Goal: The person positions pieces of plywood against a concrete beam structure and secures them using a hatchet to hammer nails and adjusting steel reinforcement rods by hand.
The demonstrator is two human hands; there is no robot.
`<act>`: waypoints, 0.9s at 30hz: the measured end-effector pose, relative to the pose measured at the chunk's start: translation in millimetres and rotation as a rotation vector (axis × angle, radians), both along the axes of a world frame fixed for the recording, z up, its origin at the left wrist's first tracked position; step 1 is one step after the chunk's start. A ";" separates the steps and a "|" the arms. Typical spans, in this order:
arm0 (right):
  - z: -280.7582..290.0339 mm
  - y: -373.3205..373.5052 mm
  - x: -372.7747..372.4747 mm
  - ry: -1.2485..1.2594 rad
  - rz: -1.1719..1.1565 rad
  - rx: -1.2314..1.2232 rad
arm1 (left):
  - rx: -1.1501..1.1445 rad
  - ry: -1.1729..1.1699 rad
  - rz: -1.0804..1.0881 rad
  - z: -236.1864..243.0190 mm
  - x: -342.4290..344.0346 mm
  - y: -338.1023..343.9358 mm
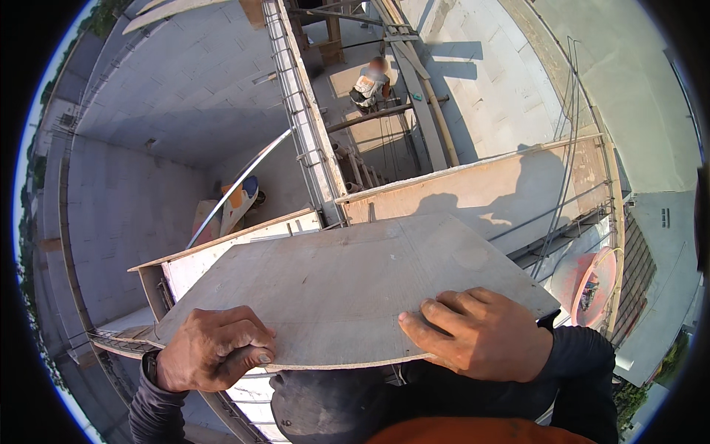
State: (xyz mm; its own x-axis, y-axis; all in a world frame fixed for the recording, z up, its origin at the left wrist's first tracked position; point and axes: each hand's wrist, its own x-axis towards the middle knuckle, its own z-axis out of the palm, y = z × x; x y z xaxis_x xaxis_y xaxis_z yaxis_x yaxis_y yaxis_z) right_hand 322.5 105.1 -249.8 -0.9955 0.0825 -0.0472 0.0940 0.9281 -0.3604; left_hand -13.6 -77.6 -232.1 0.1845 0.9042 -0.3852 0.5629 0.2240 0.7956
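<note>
As both grip it, left hand [211, 349], right hand [477, 333], plywood sheet [333, 285]

both hands, left hand [211, 349] and right hand [481, 333], grip the near edge of a plywood sheet [347, 285] over grey block walls [148, 148].

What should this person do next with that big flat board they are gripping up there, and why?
Probably ease the plywood board forward and lower it onto the wooden formwork ahead, keeping both grips. The left hand and right hand clamp only its near edge, so most of the sheet juts out over a deep drop between block walls, with another person working below.
</note>
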 end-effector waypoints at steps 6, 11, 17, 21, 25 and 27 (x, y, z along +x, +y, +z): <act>-2.1 0.4 2.6 0.030 -0.019 -0.026 | 0.004 -0.108 0.125 -4.5 3.0 -4.0; -6.2 1.9 10.6 0.027 -0.039 -0.025 | 0.019 -0.412 0.851 0.6 2.4 -4.8; -2.4 2.6 -1.0 -0.028 0.021 -0.031 | 0.306 0.165 0.433 -3.5 -21.9 -32.4; 11.8 0.1 -9.1 -0.136 -0.012 -0.119 | 0.232 0.549 0.632 -0.3 -82.4 -15.8; 11.7 -5.6 -12.3 -0.130 -0.055 -0.099 | 0.023 0.933 0.488 14.2 -117.5 -43.0; 10.0 -11.9 -14.1 -0.164 -0.081 -0.153 | -0.307 0.741 0.564 31.0 -107.2 -58.8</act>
